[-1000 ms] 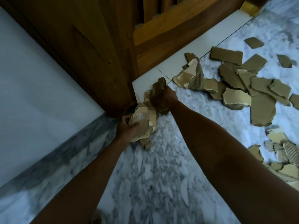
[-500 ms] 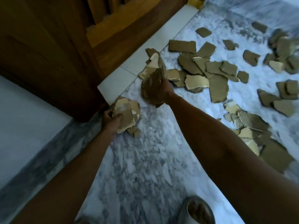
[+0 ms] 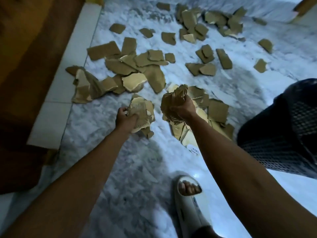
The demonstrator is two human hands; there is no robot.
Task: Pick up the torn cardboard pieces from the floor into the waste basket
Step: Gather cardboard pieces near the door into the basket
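My left hand (image 3: pixel 125 117) grips a bundle of torn cardboard pieces (image 3: pixel 141 112) above the marble floor. My right hand (image 3: pixel 183 109) is closed around a second crumpled bundle of cardboard (image 3: pixel 175 98), a little to the right. A dark mesh waste basket (image 3: pixel 281 134) stands at the right edge, right of my right forearm. Many more torn brown pieces (image 3: pixel 137 66) lie scattered over the floor ahead, with another cluster (image 3: pixel 217 109) just beyond my right hand.
A wooden door and frame (image 3: pixel 25 66) with a white threshold strip (image 3: pixel 63 79) run along the left. My foot in a white slipper (image 3: pixel 190 203) is planted at the bottom centre. A small white label (image 3: pixel 193 150) lies on the floor near the basket.
Both hands, each holding its cardboard bundle, have come away from the door corner toward the right. The view swung right, bringing the waste basket and my slipper into sight.
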